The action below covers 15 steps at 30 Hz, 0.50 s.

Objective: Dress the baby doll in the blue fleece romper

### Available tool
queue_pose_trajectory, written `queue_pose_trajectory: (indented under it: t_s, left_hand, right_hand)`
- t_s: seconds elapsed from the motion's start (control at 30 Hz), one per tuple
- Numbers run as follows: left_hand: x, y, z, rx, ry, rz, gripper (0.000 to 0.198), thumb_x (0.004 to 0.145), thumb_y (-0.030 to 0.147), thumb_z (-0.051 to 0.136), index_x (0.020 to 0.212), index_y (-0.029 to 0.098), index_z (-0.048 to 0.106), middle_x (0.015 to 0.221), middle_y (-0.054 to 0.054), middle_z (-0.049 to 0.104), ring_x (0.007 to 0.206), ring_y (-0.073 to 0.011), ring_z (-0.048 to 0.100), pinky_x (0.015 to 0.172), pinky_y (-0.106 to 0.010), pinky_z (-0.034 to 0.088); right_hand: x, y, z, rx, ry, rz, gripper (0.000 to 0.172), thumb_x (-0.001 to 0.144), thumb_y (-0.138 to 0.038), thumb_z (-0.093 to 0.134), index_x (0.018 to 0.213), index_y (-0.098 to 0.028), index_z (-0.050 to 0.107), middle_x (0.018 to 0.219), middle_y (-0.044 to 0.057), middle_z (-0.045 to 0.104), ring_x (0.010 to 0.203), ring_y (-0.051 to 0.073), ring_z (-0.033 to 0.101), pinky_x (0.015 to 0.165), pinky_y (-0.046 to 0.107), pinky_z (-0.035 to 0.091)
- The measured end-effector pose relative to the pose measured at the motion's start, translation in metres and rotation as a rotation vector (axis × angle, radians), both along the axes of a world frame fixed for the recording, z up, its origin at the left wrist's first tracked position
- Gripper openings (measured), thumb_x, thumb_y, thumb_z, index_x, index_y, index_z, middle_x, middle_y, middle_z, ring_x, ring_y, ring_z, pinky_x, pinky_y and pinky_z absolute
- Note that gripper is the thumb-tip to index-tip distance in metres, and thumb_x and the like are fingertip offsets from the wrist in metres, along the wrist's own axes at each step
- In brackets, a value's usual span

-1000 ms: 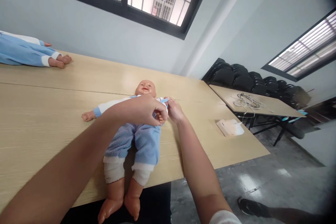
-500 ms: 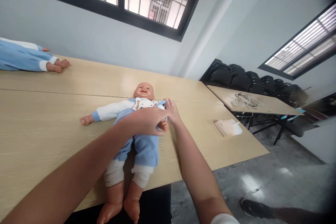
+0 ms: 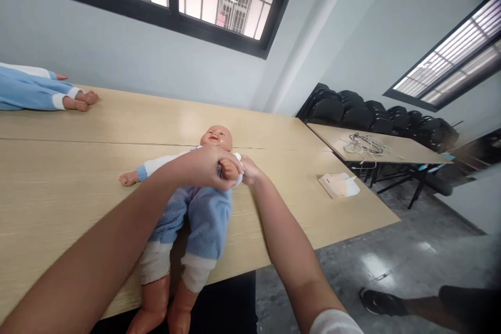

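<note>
A baby doll (image 3: 209, 219) in a blue and white outfit lies on its back, its bare feet past the table's near edge. My left hand (image 3: 207, 163) is wrapped round the doll's arm near the wrist, and the doll's small hand (image 3: 229, 169) pokes out of my grip. Just to the right, my right hand (image 3: 250, 170) is closed on the white sleeve (image 3: 238, 157) of that same arm; its fingertips are partly hidden. My left forearm and hand cover the doll's chest. The doll's other arm (image 3: 143, 172) stretches out to the left.
On the wooden table (image 3: 70, 193), a second doll (image 3: 35, 91) lies at the far left and an open tissue box (image 3: 338, 186) at the right. Cables (image 3: 366, 146) are heaped on another table, before stacked black chairs (image 3: 332, 107). Someone's foot (image 3: 381, 301) is on the floor.
The doll's held arm has been drawn up and leftward in my left hand. My right hand has shifted slightly down and left. The doll's legs have swung a little to the left.
</note>
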<state>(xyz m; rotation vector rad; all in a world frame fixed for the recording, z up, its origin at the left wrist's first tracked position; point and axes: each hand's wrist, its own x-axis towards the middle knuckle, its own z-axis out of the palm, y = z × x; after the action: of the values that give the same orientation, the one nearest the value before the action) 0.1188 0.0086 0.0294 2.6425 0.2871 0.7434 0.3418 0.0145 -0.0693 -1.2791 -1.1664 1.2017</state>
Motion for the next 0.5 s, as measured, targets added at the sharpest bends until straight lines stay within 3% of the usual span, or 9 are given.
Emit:
queue_pose_trajectory:
  t_s: [0.07, 0.17, 0.3, 0.37, 0.5]
  left_hand:
    - [-0.008, 0.009, 0.005, -0.133, -0.101, 0.063, 0.032, 0.078, 0.023, 0.066, 0.106, 0.023, 0.08, 0.1, -0.002, 0.081, 0.091, -0.022, 0.074, 0.078, -0.032, 0.059]
    - [-0.015, 0.019, 0.008, -0.311, -0.306, 0.176, 0.028, 0.076, 0.026, 0.072, 0.102, 0.019, 0.08, 0.11, -0.006, 0.08, 0.101, -0.0236, 0.075, 0.084, -0.031, 0.06]
    - [-0.016, 0.019, 0.01, -0.364, -0.386, 0.225, 0.026, 0.076, 0.027, 0.076, 0.1, 0.017, 0.079, 0.113, -0.009, 0.08, 0.103, -0.0247, 0.074, 0.088, -0.033, 0.06]
    - [-0.015, 0.017, 0.012, -0.38, -0.396, 0.237, 0.024, 0.075, 0.026, 0.076, 0.097, 0.017, 0.079, 0.112, -0.009, 0.081, 0.1, -0.0244, 0.075, 0.085, -0.032, 0.06]
    - [-0.014, 0.014, 0.014, -0.395, -0.417, 0.267, 0.024, 0.072, 0.023, 0.075, 0.094, 0.017, 0.081, 0.104, -0.006, 0.081, 0.093, -0.0225, 0.075, 0.081, -0.029, 0.059]
  right_hand:
    - [-0.001, -0.01, 0.0, -0.015, 0.042, 0.021, 0.032, 0.082, -0.048, 0.076, 0.098, -0.022, 0.071, 0.093, 0.007, 0.075, 0.092, 0.025, 0.063, 0.079, 0.038, 0.051]
    - [0.002, -0.025, 0.0, -0.101, 0.161, 0.176, 0.041, 0.082, -0.051, 0.077, 0.111, -0.023, 0.071, 0.101, 0.008, 0.076, 0.09, 0.024, 0.065, 0.075, 0.035, 0.052]
    - [0.008, -0.033, -0.002, -0.116, 0.23, 0.33, 0.046, 0.075, -0.046, 0.084, 0.111, -0.021, 0.069, 0.095, 0.004, 0.072, 0.075, 0.016, 0.059, 0.068, 0.028, 0.047]
    - [0.009, -0.031, -0.004, -0.073, 0.095, 0.274, 0.043, 0.075, -0.046, 0.082, 0.106, -0.021, 0.068, 0.088, 0.002, 0.068, 0.068, 0.014, 0.054, 0.065, 0.027, 0.045]
    - [0.001, -0.024, -0.007, -0.059, -0.378, -0.051, 0.034, 0.081, -0.046, 0.076, 0.102, -0.021, 0.068, 0.08, 0.002, 0.068, 0.07, 0.017, 0.056, 0.065, 0.028, 0.044]
